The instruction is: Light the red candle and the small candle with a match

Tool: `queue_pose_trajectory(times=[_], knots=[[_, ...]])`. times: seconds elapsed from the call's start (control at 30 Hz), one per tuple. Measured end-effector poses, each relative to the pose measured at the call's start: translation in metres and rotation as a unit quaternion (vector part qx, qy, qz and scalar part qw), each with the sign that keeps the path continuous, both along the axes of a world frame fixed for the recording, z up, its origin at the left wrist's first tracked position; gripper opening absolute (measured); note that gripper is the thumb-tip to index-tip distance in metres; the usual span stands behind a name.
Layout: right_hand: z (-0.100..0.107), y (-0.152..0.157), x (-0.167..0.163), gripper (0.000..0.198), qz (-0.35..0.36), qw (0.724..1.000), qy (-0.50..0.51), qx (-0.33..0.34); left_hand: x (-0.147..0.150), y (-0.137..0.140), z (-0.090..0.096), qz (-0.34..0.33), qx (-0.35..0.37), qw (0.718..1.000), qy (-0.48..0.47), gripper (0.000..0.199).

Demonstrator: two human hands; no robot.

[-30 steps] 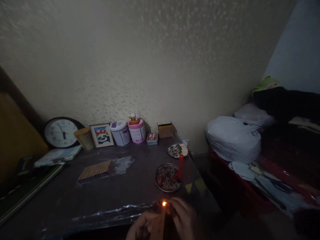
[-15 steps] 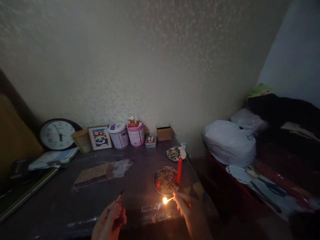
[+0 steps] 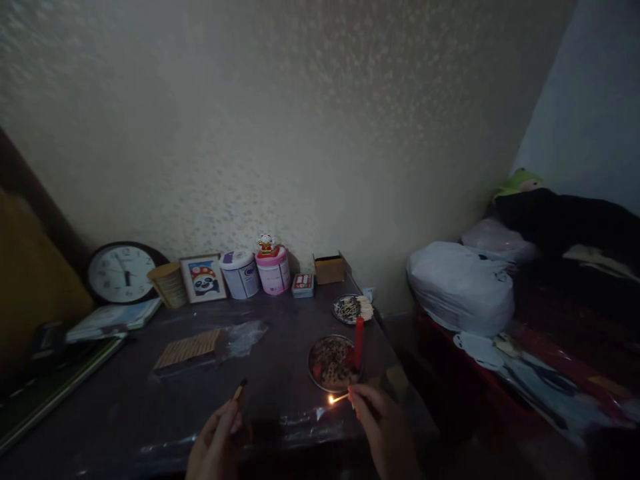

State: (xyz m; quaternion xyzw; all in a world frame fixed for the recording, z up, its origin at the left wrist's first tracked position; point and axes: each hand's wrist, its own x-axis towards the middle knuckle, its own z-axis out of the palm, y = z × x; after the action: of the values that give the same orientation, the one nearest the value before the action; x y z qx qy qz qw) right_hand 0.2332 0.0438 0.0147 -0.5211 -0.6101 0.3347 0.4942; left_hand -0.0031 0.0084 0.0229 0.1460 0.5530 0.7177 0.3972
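My right hand (image 3: 380,423) pinches a burning match (image 3: 338,399), its small flame pointing left just below a round metal plate (image 3: 320,381). A red candle (image 3: 359,342) stands upright on the plate's right side, unlit. My left hand (image 3: 217,443) holds a matchbox (image 3: 239,391) tilted up at the lower middle of the dark table. The two hands are well apart.
A second small plate (image 3: 351,309) with spent matches lies behind the candle. Along the wall stand a clock (image 3: 121,273), a panda picture (image 3: 203,278), two tubs (image 3: 273,269), a card box (image 3: 329,268). A mat in plastic (image 3: 190,348) lies mid-table. White bags (image 3: 460,287) sit right.
The match flared at the box, then my hands separated: the left went left with the box, the right carried the lit match up toward the plate. The flame has shrunk.
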Motion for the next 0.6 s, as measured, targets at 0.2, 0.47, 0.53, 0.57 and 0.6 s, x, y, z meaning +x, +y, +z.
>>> queue_pose_trajectory(times=[0.2,0.47,0.53,0.57,0.6], knots=[[0.007,-0.001,-0.002,0.019,0.010,0.997,-0.033,0.065,-0.003,0.000,-0.009,-0.008,0.016,0.996,-0.083,0.053],[0.013,-0.004,-0.005,0.023,0.038,0.991,-0.047,0.116,0.008,-0.005,0.014,-0.024,0.031,0.999,-0.004,0.048],[0.013,-0.005,-0.005,0.021,0.041,0.990,-0.049,0.125,0.010,-0.007,0.023,-0.046,0.033,0.998,0.032,0.045],[0.012,-0.005,-0.005,0.021,0.041,0.990,-0.050,0.129,0.011,-0.008,0.026,-0.043,0.034,0.997,0.047,0.044],[0.011,-0.005,-0.005,0.020,0.042,0.989,-0.052,0.132,0.011,-0.008,0.027,-0.033,0.035,0.997,0.059,0.043]])
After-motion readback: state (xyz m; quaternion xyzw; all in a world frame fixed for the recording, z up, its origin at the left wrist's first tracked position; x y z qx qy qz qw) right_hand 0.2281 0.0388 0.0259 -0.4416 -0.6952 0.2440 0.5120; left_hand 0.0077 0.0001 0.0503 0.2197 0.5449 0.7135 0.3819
